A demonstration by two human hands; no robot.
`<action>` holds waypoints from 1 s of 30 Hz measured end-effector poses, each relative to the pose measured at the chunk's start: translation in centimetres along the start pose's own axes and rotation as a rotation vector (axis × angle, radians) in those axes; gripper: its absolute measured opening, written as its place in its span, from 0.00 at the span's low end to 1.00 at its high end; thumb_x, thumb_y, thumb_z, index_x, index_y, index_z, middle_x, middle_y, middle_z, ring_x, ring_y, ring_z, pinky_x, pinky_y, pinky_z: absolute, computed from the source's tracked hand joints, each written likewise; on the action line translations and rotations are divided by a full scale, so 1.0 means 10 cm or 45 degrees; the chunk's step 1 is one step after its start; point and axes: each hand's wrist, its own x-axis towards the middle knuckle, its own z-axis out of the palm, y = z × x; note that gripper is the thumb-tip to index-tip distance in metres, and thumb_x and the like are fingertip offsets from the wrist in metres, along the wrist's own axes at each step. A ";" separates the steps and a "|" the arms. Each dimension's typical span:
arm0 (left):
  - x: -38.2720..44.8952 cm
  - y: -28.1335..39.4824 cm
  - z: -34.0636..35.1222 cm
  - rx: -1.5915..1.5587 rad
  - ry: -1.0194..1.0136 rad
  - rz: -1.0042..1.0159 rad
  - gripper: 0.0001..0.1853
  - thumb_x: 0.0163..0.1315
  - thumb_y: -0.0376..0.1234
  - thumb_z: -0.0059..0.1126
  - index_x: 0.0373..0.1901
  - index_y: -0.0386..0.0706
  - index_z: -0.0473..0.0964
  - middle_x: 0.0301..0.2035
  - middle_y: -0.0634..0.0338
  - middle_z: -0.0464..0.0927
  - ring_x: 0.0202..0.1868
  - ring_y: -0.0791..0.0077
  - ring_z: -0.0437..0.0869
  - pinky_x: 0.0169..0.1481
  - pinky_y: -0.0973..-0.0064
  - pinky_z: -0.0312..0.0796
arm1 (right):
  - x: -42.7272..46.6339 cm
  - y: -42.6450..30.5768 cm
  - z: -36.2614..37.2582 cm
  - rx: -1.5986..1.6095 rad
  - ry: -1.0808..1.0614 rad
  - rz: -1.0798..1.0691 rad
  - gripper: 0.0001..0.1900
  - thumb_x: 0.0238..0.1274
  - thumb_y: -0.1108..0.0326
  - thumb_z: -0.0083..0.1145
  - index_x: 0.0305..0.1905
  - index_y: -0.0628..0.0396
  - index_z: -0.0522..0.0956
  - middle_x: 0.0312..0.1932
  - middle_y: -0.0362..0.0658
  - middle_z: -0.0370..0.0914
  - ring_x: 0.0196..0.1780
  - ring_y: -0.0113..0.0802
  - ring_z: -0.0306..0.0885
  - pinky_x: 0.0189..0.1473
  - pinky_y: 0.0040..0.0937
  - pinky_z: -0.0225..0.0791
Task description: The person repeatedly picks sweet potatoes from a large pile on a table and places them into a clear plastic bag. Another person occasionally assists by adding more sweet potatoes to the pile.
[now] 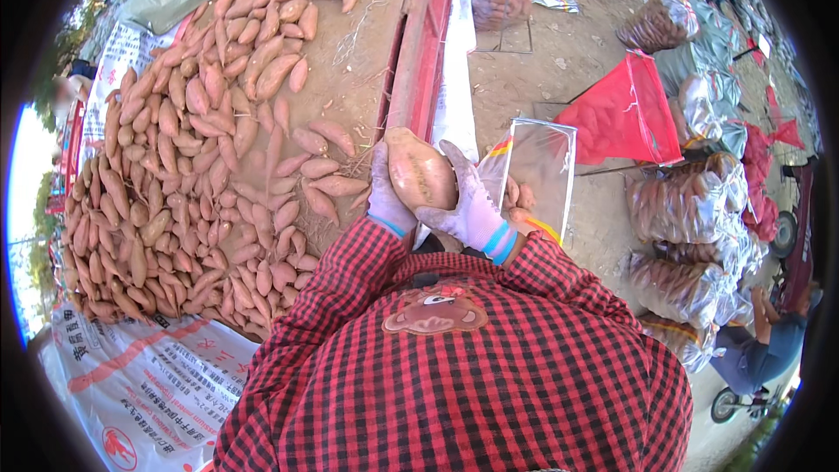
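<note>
A large pale sweet potato is held between my two gloved hands, above the red metal edge of the truck bed. My left hand cups its left side. Fingers and thumb of my right hand wrap its right side. To the left, a broad pile of reddish sweet potatoes covers much of the bed, with several loose ones close to my left hand. Just right of my right hand, a clear plastic bag hangs open on a wire frame, with a few sweet potatoes inside.
The red side rail runs away from me. A red mesh bag and another clear bag stand on frames over the dirt ground. Filled bags line the right; a person is beyond. Printed sacks lie lower left.
</note>
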 end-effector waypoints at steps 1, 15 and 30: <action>0.09 -0.02 -0.14 -0.070 -0.013 -0.040 0.42 0.65 0.68 0.40 0.69 0.49 0.63 0.63 0.50 0.69 0.64 0.54 0.71 0.71 0.54 0.62 | -0.07 -0.03 -0.08 -0.011 0.013 -0.014 0.57 0.43 0.56 0.78 0.75 0.64 0.52 0.71 0.61 0.60 0.74 0.50 0.60 0.74 0.44 0.55; -0.06 -0.71 0.11 1.148 0.005 -0.264 0.32 0.70 0.52 0.55 0.64 0.39 0.66 0.51 0.54 0.77 0.46 0.66 0.81 0.50 0.66 0.73 | -1.29 1.03 -1.43 2.127 0.492 0.317 0.28 0.68 0.51 0.59 0.65 0.57 0.71 0.60 0.49 0.76 0.57 0.41 0.77 0.62 0.39 0.72; -0.77 -0.11 -1.46 1.520 0.545 0.265 0.17 0.68 0.41 0.57 0.53 0.41 0.75 0.40 0.58 0.80 0.37 0.71 0.81 0.43 0.73 0.74 | 0.62 1.29 -2.29 1.160 0.646 0.202 0.22 0.73 0.58 0.48 0.66 0.54 0.69 0.54 0.48 0.79 0.49 0.39 0.81 0.46 0.35 0.77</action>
